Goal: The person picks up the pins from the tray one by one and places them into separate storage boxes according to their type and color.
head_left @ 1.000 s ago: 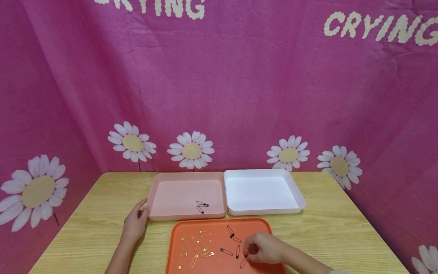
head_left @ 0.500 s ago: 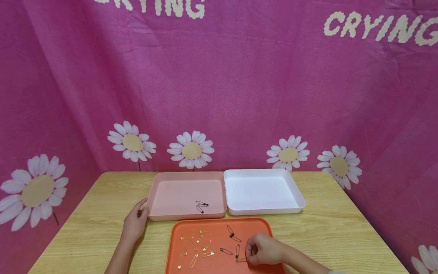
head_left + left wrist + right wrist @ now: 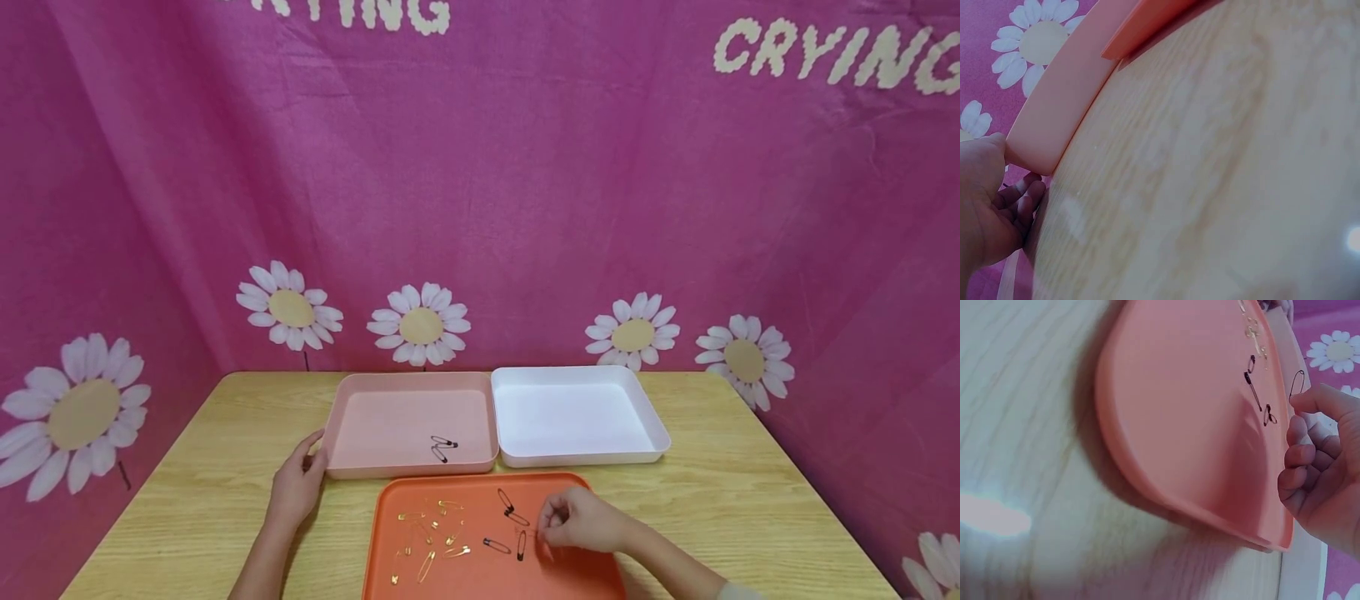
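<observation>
My right hand (image 3: pixel 581 521) is above the right part of the orange tray (image 3: pixel 480 579). Between thumb and index finger it pinches a black safety pin (image 3: pixel 1295 376), plain in the right wrist view but faint in the head view. Several black safety pins (image 3: pixel 497 547) lie on the tray just left of that hand. Farther left are several gold safety pins (image 3: pixel 426 567). My left hand (image 3: pixel 296 492) touches the left side of the pink tray (image 3: pixel 397 417), its fingers loosely bent at the corner. A few black safety pins (image 3: pixel 439 454) lie inside the pink tray.
The white tray (image 3: pixel 570 417) stands right beside the pink one, behind the orange tray. All three are on a wooden table (image 3: pixel 735 500). A magenta cloth (image 3: pixel 480 192) with printed daisies hangs behind and at both sides.
The right hand has lifted slightly away from the orange tray's surface with the pinched safety pin. The left hand stays at the pink tray. The head view has tilted very slightly.
</observation>
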Available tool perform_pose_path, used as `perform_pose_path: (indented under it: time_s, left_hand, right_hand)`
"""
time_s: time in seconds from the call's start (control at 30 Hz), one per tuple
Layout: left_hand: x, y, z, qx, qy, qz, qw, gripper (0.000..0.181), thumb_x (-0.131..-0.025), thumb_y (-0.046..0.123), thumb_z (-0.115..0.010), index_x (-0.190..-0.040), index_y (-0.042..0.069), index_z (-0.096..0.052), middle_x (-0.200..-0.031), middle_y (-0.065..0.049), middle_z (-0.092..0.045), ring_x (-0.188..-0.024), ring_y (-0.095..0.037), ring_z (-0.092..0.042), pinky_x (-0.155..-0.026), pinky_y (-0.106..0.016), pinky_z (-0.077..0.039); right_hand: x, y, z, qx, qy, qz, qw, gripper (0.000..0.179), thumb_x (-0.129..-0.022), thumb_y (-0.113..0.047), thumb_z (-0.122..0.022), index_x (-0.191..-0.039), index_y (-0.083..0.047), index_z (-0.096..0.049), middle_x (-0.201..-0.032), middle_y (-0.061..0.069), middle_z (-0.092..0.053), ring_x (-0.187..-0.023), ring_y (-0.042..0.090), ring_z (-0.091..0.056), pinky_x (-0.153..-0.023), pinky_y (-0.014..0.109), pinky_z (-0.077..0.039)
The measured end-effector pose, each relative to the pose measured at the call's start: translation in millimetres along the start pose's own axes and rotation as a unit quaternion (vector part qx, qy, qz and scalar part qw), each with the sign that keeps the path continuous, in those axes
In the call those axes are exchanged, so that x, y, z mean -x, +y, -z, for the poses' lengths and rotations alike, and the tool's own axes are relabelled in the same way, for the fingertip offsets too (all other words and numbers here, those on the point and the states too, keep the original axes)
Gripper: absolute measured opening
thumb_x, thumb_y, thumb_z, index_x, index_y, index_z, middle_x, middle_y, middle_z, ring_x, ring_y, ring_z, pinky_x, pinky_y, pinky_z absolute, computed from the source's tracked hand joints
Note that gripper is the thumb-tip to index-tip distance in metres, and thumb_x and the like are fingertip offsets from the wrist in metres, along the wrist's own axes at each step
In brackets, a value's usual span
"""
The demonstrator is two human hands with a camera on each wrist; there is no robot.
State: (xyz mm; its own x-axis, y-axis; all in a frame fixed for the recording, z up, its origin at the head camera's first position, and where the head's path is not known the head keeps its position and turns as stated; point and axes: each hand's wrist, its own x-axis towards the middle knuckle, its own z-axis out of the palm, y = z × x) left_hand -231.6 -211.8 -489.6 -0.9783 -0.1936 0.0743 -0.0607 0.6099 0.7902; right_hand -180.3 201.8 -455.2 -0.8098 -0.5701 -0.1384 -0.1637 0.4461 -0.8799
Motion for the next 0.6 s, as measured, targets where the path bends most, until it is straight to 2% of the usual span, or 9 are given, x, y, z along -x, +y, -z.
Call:
perform_pose_path:
  time_s: [0.47,0.6]
  left_hand:
    - [0.9,0.9,0.2,0.008,0.0,0.003,1.0,0.044,-0.099,0.023,-0.04,-0.139,0.006,-0.041,-0.11,-0.025,-0.058,-0.102,-0.034,-0.054,-0.089,-0.048,-0.041]
    - [-0.1,-0.5,-0.1,0.008,-0.001,0.004,1.0,0.043,-0.099,0.024,-0.04,-0.139,0.007,-0.041,-0.111,-0.024,-0.058,-0.102,-0.034,-0.054,-0.088,-0.047,-0.041]
  right_hand:
    - [-12.4,-13.4,15.4,0.002,0.03,0.009,0.9995,0.012,-0.08,-0.003,-0.061,-0.089,0.004,-0.064,-0.07,-0.003,-0.052,-0.062,0.004,-0.045,-0.055,0.017,-0.038]
    - [-15.3,-18.9,19.3,0.008,0.049,-0.008,0.9987,0.012,-0.081,-0.008,-0.062,-0.089,0.001,-0.065,-0.069,-0.003,-0.055,-0.062,0.005,-0.047,-0.056,0.018,-0.04]
